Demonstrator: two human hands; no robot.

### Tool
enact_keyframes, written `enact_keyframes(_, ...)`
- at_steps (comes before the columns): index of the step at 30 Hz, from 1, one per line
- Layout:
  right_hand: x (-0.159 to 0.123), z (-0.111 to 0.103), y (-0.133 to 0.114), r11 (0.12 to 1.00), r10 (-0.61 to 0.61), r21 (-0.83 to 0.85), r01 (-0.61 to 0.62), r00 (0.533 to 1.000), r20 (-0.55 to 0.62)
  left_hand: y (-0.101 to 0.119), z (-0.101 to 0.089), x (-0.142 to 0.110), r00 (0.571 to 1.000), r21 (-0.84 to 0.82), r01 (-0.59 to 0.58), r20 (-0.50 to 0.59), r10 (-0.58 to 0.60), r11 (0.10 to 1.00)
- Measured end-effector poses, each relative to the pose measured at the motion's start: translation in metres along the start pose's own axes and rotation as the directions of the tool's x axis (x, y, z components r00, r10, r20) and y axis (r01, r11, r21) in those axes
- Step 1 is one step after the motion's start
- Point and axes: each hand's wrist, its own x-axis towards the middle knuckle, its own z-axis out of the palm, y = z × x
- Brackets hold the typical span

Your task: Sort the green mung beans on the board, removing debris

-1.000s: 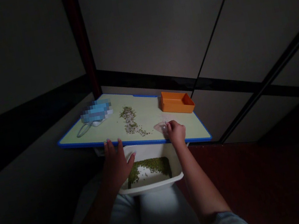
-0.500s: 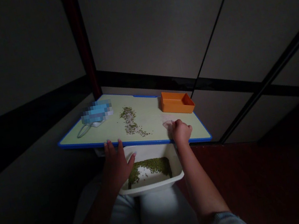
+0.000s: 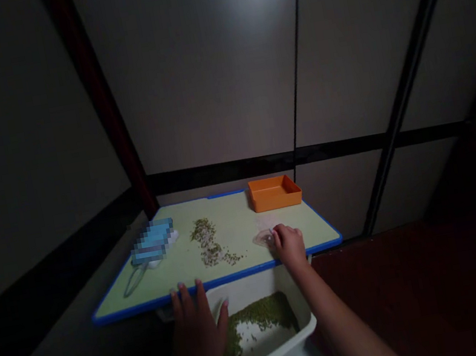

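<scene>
My left hand [image 3: 197, 323] lies with fingers spread on the near blue edge of a pale yellow board [image 3: 234, 209], its thumb over a white basin [image 3: 308, 330] of small green grains [image 3: 262, 315]. My right hand [image 3: 289, 244] is closed over the board's right part, fingertips pinched beside a small, pinkish, see-through thing [image 3: 262, 239]. What the fingertips hold is too small to make out. Left of it, a strip of loose green and pale grains [image 3: 210, 247] lies across the board.
An orange open box [image 3: 276, 199] stands at the board's back right. On the left lies a blurred-out blue object [image 3: 154, 240] with a grey loop [image 3: 134, 280]. Grey panels [image 3: 207, 85] rise behind the board, and dark red floor [image 3: 366, 278] shows at right.
The view has tilted up and turned, so the board and basin sit lower. My right hand has lifted slightly and shifted, showing more of the pinkish thing. My left hand stays on the edge.
</scene>
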Motion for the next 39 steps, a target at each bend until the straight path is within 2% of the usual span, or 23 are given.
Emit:
enact_keyframes(3, -0.002, 0.000, -0.005, 0.999, -0.030, -0.032, 0.031, 0.999, 0.038, -0.011, 0.012, -0.001, 0.997, 0.003, -0.050, -0.063, 0.050, 0.999)
enact_keyframes(6, -0.002, -0.002, -0.009, 0.996, -0.032, -0.077, 0.038, 0.996, 0.085, -0.021, 0.020, 0.000, 0.996, -0.016, -0.078, -0.049, 0.077, 0.997)
enact_keyframes(15, -0.005, -0.004, -0.011, 0.990, -0.002, -0.139, 0.019, 0.993, 0.121, -0.021, 0.013, -0.002, 0.996, -0.085, 0.056, 0.071, -0.050, 0.995)
enact_keyframes(19, -0.007, 0.001, -0.006, 0.988, -0.019, -0.152, 0.037, 0.993, 0.116, -0.018, 0.007, -0.005, 0.980, -0.070, 0.100, 0.178, -0.086, 0.993)
enact_keyframes(22, -0.008, 0.007, -0.001, 0.989, -0.016, -0.142, 0.032, 0.994, 0.109, -0.013, -0.003, -0.006, 0.951, -0.003, 0.157, 0.270, -0.150, 0.988)
enact_keyframes(26, -0.008, 0.012, 0.004, 0.994, -0.004, -0.111, 0.019, 0.991, 0.135, -0.004, -0.018, -0.005, 0.904, 0.039, 0.169, 0.393, -0.171, 0.985)
enact_keyframes(30, -0.006, 0.004, 0.000, 0.992, 0.046, -0.119, -0.029, 0.989, 0.141, 0.004, -0.027, 0.000, 0.919, 0.012, 0.164, 0.361, -0.157, 0.986)
enact_keyframes(33, -0.004, -0.005, -0.008, 0.993, 0.051, -0.111, -0.035, 0.988, 0.146, 0.005, -0.023, 0.004, 0.943, 0.019, 0.156, 0.294, -0.155, 0.988)
enact_keyframes(36, 0.001, -0.014, -0.018, 0.996, 0.006, -0.086, 0.007, 0.988, 0.153, 0.004, -0.013, 0.007, 0.963, 0.009, 0.134, 0.236, -0.132, 0.991)
enact_keyframes(39, 0.010, -0.021, -0.033, 0.990, -0.108, -0.073, 0.124, 0.974, 0.200, 0.003, -0.007, 0.009, 0.977, -0.006, 0.053, 0.206, -0.051, 0.999)
